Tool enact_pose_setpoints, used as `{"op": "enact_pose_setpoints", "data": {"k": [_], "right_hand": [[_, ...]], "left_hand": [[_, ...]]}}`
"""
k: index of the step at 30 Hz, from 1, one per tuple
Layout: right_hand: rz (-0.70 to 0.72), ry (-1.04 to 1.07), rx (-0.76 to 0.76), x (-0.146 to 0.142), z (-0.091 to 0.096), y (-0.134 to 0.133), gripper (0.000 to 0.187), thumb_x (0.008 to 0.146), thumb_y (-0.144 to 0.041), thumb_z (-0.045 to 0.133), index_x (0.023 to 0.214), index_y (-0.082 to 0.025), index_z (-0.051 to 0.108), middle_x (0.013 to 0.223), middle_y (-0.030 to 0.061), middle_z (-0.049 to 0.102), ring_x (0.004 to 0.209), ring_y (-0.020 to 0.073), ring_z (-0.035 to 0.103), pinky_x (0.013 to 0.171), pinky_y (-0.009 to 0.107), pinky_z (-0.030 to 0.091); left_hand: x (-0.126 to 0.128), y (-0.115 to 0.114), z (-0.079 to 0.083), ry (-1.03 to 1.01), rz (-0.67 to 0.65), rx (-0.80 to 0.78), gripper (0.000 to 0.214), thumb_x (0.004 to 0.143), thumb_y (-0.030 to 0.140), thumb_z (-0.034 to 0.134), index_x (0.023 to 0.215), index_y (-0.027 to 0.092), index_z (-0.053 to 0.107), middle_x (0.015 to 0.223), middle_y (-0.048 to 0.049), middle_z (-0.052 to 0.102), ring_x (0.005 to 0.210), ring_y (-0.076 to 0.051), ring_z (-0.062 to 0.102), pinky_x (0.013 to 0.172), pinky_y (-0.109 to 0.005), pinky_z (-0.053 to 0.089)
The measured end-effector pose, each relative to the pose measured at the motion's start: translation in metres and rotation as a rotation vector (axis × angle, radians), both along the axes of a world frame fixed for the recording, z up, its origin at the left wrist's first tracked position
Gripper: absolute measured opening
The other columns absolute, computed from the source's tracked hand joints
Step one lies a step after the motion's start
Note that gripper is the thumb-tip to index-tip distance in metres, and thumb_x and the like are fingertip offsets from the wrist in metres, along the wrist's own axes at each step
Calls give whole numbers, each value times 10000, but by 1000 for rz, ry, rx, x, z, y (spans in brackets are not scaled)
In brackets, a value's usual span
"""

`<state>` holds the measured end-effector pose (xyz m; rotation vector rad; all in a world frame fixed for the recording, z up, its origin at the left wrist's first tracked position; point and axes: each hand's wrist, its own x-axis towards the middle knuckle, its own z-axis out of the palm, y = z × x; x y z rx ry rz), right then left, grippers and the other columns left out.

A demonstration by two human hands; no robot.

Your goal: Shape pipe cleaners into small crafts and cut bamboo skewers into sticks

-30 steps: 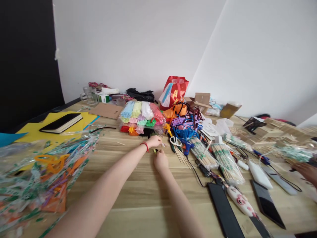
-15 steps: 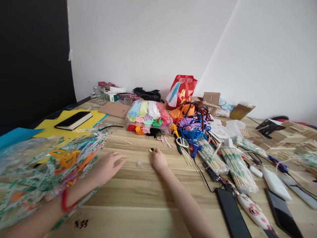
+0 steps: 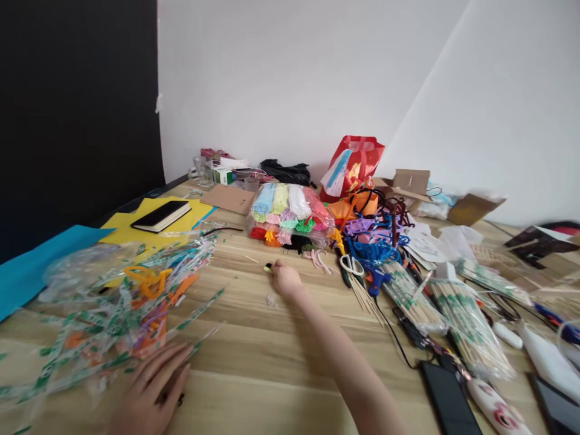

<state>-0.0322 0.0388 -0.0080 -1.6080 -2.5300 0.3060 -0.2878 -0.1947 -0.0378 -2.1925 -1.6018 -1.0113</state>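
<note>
My right hand [image 3: 286, 279] is closed at the middle of the wooden table, its fingertips on a small yellow-and-black piece [image 3: 268, 267] whose kind I cannot make out. Just below it lies a little clump of clear bits [image 3: 270, 300]. My left hand [image 3: 156, 383] is low at the left, slightly blurred, palm down with fingers stretched out. It lies beside a heap of clear plastic wrappers with green print [image 3: 113, 323] and holds nothing that I can see. Orange pipe cleaners [image 3: 147, 281] rest on that heap.
A bag of coloured pipe cleaners [image 3: 292, 211] sits at the back, beside loose pipe cleaners [image 3: 369, 226]. To the right are white-handled scissors [image 3: 351, 265], a blue glue gun [image 3: 377, 281], bagged wooden sticks [image 3: 466, 317] and a black phone [image 3: 448, 396]. A black notebook [image 3: 161, 215] lies on yellow paper [image 3: 118, 228].
My left hand has drawn back toward me, down to the wrappers' near edge. My right hand stays at the small yellow-and-black piece. The camera has turned a little left.
</note>
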Motion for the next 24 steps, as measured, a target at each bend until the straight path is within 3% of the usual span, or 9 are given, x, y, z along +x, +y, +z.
{"op": "enact_pose_setpoints", "data": {"k": [2,5,10,12,16,21,24], "right_hand": [[84,27,-9,-7,1,-11,206,835,-174,464,926,-201,647,1020,46,609,879,144,573,747,201,382],[105,77,2,13,6,-21,241,864,-170,424,959,-209,642,1014,27,604,887,120,566,758,175,365],[-233,123,89,75,1,-29,275,906,-211,376,1002,-162,629,962,63,590,833,137,560,728,209,355],[-285,109,89,86,-5,-33,268,898,-199,382,975,-137,631,941,80,586,796,148,559,697,226,352],[-272,106,81,68,-14,-39,258,878,-164,390,968,-135,630,939,85,588,781,148,558,667,226,342],[-133,146,41,20,-6,-41,228,844,-133,439,933,-154,648,951,74,611,832,139,562,700,199,346],[-70,183,15,13,5,-41,218,850,-158,456,917,-187,661,913,43,627,827,124,568,701,179,350]], "left_hand": [[2,5,5,42,-32,32,291,877,322,429,1119,262,580,1068,-27,647,1021,-222,575,916,-396,437],[2,14,12,94,-5,36,319,883,346,426,1142,232,573,1102,-54,637,1068,-243,552,936,-423,423],[-8,32,7,223,89,-86,436,865,463,406,1195,227,566,1258,-78,562,1196,-308,457,951,-489,389],[-14,39,1,244,128,-122,425,872,460,385,1152,229,607,1228,-81,586,1182,-303,471,927,-468,407],[-22,52,1,265,244,-141,374,878,396,384,1034,227,678,1185,-98,615,1122,-302,511,886,-449,411],[-24,73,24,284,333,-183,306,861,310,421,877,226,715,1161,-93,628,1073,-336,520,860,-495,358],[-23,89,38,286,337,-199,315,862,257,401,981,213,689,1157,-115,623,1078,-345,507,870,-515,327]]}}
